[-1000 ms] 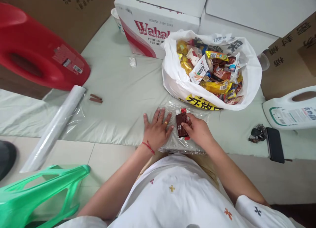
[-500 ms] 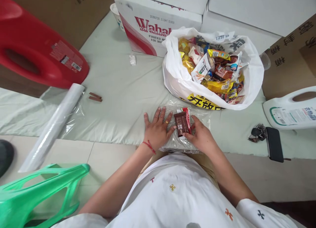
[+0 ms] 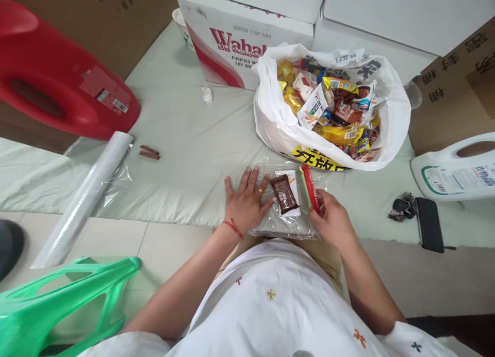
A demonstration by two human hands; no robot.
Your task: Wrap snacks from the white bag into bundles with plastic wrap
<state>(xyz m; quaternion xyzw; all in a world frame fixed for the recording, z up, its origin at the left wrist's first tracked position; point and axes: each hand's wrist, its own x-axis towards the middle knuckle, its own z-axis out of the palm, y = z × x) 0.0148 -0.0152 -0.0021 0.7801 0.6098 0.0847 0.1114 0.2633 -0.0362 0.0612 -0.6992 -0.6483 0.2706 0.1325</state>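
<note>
My left hand [image 3: 247, 202] lies flat with its fingers spread, pressing on the left side of a clear plastic bag [image 3: 266, 225] at the near edge of the cloth-covered surface. In my right hand [image 3: 332, 217] is a slim red and green snack packet [image 3: 310, 188], pinched at its near end and tilted. Between the hands a brown wrapped snack [image 3: 284, 194] rests on top of a white snack packet [image 3: 294, 202]; whether these two are inside or on top of the clear plastic cannot be told.
A white bag [image 3: 266, 109] full of assorted snacks stands just beyond my hands. To the left are a roll of clear plastic bags [image 3: 83, 197], a red jug [image 3: 112, 88] and a green stool [image 3: 77, 290]. A phone [image 3: 430, 224], keys [image 3: 403, 207] and a white bottle [image 3: 456, 171] are at right.
My right hand has moved right, pulling the red and green packet away from beside the brown snack. More of the white packet now shows. My left hand has stayed in place.
</note>
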